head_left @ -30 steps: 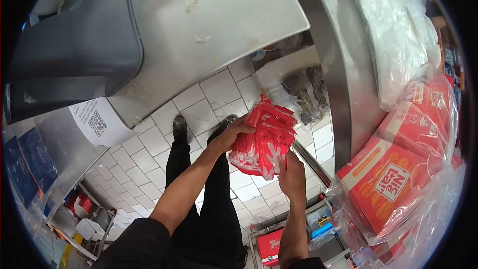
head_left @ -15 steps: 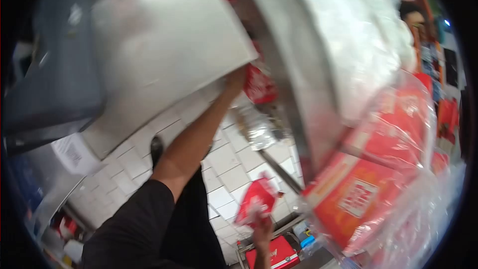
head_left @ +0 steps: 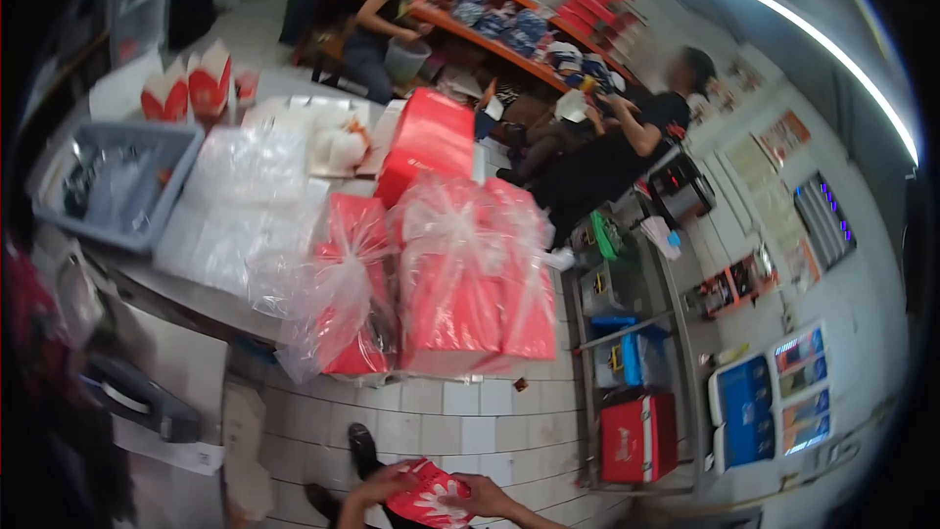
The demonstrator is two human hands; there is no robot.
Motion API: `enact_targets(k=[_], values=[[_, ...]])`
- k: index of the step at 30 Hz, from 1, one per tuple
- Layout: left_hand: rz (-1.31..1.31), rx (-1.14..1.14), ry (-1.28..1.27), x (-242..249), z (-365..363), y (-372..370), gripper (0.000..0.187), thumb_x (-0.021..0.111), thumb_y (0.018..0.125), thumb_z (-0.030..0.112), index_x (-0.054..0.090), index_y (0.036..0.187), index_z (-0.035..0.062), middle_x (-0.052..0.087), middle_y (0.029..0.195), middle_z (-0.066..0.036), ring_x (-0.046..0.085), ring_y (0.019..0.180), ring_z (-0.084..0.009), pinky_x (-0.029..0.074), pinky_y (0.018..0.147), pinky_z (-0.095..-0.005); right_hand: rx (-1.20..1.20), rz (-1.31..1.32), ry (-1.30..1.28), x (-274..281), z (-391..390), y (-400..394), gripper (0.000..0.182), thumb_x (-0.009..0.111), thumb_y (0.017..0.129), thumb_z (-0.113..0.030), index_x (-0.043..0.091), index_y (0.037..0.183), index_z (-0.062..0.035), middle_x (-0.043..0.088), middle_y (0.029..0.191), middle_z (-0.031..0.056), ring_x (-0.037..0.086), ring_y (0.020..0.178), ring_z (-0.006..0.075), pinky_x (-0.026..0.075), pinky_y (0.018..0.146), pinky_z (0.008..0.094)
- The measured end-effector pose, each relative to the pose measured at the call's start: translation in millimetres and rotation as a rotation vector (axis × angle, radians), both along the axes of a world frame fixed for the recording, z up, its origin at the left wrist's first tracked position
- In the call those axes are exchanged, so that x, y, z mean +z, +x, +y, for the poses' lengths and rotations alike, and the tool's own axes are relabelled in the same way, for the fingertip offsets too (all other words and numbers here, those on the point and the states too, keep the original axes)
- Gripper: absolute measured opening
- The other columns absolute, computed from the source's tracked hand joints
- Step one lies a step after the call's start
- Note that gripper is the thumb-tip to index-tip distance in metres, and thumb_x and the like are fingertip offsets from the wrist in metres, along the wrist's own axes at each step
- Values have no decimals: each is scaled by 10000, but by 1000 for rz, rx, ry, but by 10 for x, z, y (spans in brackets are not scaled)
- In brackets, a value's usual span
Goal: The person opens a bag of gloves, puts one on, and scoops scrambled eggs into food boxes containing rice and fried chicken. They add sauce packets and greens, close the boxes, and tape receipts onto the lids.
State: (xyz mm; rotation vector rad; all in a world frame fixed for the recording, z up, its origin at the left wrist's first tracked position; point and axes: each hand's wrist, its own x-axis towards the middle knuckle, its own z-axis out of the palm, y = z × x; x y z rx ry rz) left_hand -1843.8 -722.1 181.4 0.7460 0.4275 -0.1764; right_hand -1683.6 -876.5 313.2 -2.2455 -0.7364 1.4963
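Low in the head view, a red packet with white print [head_left: 431, 492] is between my two hands, above the tiled floor. My left hand [head_left: 380, 485] grips its left edge, fingers bent over it. On the opposite edge my right hand [head_left: 482, 498] has its fingers and thumb around the packet. Whether it is a paper bag or a folded box I cannot make out. Beyond my hands, red boxes in knotted clear plastic bags [head_left: 455, 294] stand along the table's near edge.
A grey tub [head_left: 147, 220] and a stack of clear plastic bags [head_left: 240, 196] lie on the table. At left is a dark device [head_left: 142, 397] on a metal surface. A rack [head_left: 580, 372] holds a red case [head_left: 636, 439]. Two people [head_left: 382, 34] [head_left: 627, 152] are beyond the table.
My view has swung up from the counter's side to the room. My left hand has come back from beside the red packets under the counter and now joins my right hand at the packet.
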Motion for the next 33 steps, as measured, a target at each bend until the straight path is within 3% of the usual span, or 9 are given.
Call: enact_targets(k=[2,8,11,18,20,23,28,30,33], values=[[-26,-64,127,245,-145,-110,419,750,877,159,612,1251,32,672,1117,-57,631,981,-123,517,884,-270,226,-159,258,133,-99,-41,619,793,800,-427,600,1248,-47,729,944,101,688,882,187,542,830,338],[-33,551,144,1242,-32,-93,234,680,920,66,628,1137,-7,703,991,-66,671,834,-131,561,799,-294,-398,243,422,729,-561,-179,372,747,879,-167,615,1165,30,710,963,108,678,835,137,567,804,304],[-27,527,212,1582,-58,45,217,672,940,113,638,1116,-9,709,981,-66,663,812,-111,547,762,-269,-738,114,545,877,-782,-322,291,660,957,-205,653,1088,55,699,929,75,667,803,131,589,691,306],[-111,347,731,2124,-268,272,182,686,940,153,679,1027,-6,705,852,-34,613,718,-62,499,636,-235,-930,124,771,1101,-1324,-429,297,583,1003,-218,664,1114,45,699,887,80,677,754,154,587,646,318],[-141,397,656,2270,-349,224,174,686,938,138,675,1028,-10,693,816,-20,595,685,-52,476,603,-232,-913,123,822,1156,-1338,-434,275,580,1000,-199,664,1082,50,691,890,83,668,764,139,570,628,300],[-189,496,901,2388,-445,52,176,687,930,128,667,1023,-20,690,774,-17,591,673,-47,478,579,-229,-891,-388,853,1252,-1058,-475,185,611,970,-149,638,1037,22,656,837,54,614,742,98,525,651,265],[-223,659,1463,3121,-257,-198,605,817,783,278,564,1260,5,645,1162,-215,647,1073,-294,507,918,-406,-689,-545,1038,1334,-493,-402,236,662,931,-131,601,1126,-12,657,800,67,594,715,96,498,657,259],[-374,396,1879,3615,-221,-301,823,844,719,351,471,1372,17,532,1337,-243,514,1260,-389,413,1048,-447,-213,-329,927,1614,-363,-411,299,681,911,-109,568,1176,-31,662,795,96,600,704,98,499,643,274],[-259,54,1465,3386,-179,-139,627,793,785,312,572,1296,23,640,1189,-227,627,1089,-382,484,951,-394,-93,-415,942,1762,-167,-306,362,709,911,-164,534,1199,-34,699,926,157,700,800,177,530,675,311]])
